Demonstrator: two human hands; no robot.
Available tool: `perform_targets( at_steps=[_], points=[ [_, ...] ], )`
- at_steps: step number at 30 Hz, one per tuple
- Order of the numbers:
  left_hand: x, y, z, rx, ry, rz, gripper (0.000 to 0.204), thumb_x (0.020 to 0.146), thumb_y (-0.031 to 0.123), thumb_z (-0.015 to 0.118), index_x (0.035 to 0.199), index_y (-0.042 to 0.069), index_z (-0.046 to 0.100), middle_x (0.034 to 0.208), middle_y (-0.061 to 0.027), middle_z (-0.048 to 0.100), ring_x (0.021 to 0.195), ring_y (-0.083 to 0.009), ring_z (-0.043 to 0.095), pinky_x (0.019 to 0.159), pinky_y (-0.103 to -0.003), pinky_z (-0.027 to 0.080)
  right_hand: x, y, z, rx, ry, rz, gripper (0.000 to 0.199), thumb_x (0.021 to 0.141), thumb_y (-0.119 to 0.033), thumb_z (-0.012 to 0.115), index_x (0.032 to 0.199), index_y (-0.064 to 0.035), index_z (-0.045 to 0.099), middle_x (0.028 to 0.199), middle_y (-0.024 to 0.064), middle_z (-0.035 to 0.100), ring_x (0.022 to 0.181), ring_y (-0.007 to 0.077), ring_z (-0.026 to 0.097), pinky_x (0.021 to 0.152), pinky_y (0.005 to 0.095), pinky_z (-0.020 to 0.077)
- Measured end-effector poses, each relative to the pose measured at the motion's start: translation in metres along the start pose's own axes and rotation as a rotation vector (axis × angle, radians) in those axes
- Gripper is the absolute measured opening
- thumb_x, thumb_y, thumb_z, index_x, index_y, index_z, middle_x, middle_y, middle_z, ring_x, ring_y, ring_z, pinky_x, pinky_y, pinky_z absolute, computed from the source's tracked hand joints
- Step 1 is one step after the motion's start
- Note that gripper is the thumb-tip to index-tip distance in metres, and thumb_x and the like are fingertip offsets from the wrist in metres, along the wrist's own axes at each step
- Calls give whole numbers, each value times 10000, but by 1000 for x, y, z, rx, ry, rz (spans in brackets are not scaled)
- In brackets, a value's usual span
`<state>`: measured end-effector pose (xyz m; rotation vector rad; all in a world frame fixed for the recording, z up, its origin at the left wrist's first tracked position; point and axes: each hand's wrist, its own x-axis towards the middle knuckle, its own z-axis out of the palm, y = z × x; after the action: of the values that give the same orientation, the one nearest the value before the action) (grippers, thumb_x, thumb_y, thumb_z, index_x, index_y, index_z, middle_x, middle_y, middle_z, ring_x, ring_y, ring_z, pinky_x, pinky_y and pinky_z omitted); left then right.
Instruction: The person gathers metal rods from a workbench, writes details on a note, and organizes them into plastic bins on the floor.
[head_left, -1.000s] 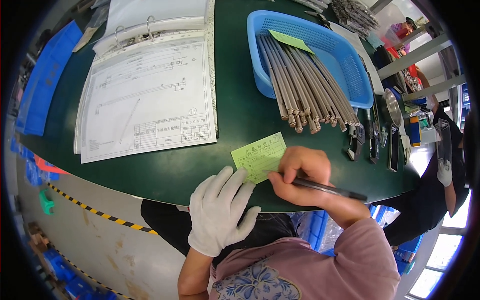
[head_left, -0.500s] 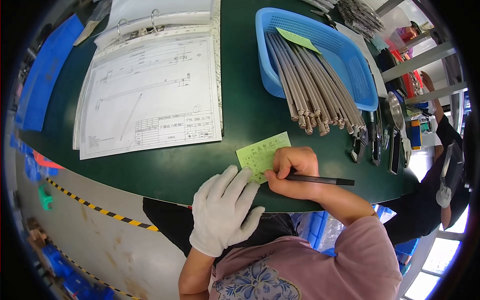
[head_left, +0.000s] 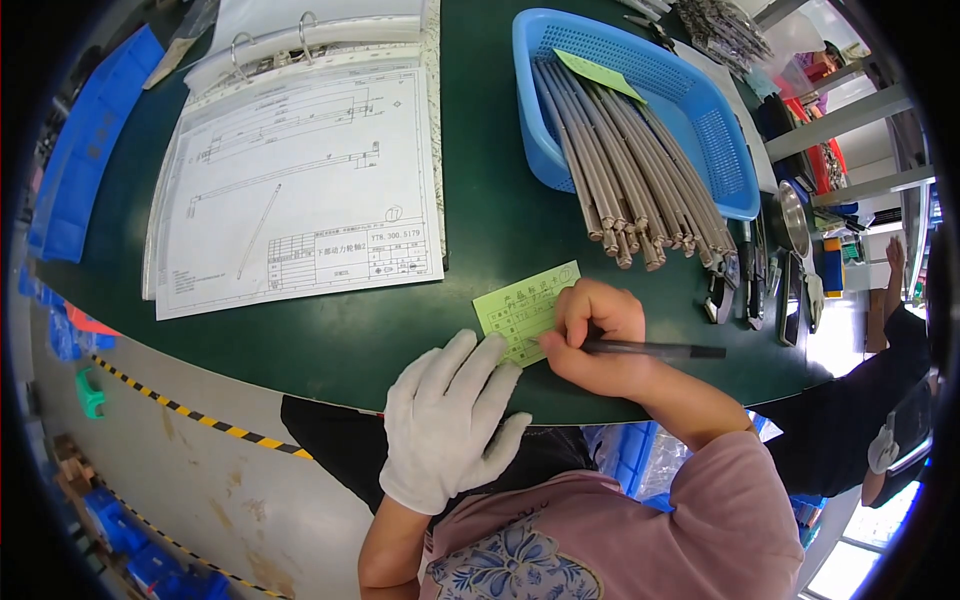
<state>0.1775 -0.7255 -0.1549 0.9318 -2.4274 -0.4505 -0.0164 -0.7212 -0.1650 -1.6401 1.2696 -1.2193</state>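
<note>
Head view, bare right hand (head_left: 598, 335) grip closed on black pen (head_left: 655, 350), tip on green slip (head_left: 527, 311), gloved left hand (head_left: 448, 420) open, fingertips on slip's near edge

Green slip (head_left: 525, 312) and black pen (head_left: 655, 350) — at the near table edge

The slip lay flat, tilted; the pen lay nearly level across its right side — tip on the paper.

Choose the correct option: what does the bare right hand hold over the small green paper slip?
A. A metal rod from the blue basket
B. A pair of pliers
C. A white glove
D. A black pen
D: the right hand closes around a black pen whose tip meets the green slip, while the gloved left hand rests on the slip's near edge.
</note>
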Motion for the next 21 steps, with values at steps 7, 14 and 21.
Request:
perform_targets(
  at_steps=[7, 14, 21],
  points=[
    [0, 1, 1, 3, 9, -3, 358, 634, 286, 641, 920, 73, 608, 1068, -72, 552, 1014, -251, 505, 799, -377, 426, -2, -14, -4, 218, -42, 149, 143, 769, 20, 593, 761, -37, 462, 608, -19, 469, 510, 8, 420, 440, 177, 313],
    [0, -1, 1, -21, -9, -10, 353, 630, 283, 638, 914, 76, 611, 1056, -65, 556, 990, -247, 516, 797, -370, 425, -1, -9, -14, 138, 134, 116, 223, 698, 108, 583, 720, -56, 433, 622, 16, 454, 538, 61, 396, 477, 196, 311],
    [0, 0, 4, -12, 20, -3, 355, 632, 288, 638, 914, 74, 611, 1051, -65, 557, 987, -248, 516, 798, -372, 420, 0, -9, -12, 14, 11, -2, 279, 641, 24, 664, 568, -72, 413, 559, 13, 463, 462, 86, 440, 422, 229, 335]
  ],
)
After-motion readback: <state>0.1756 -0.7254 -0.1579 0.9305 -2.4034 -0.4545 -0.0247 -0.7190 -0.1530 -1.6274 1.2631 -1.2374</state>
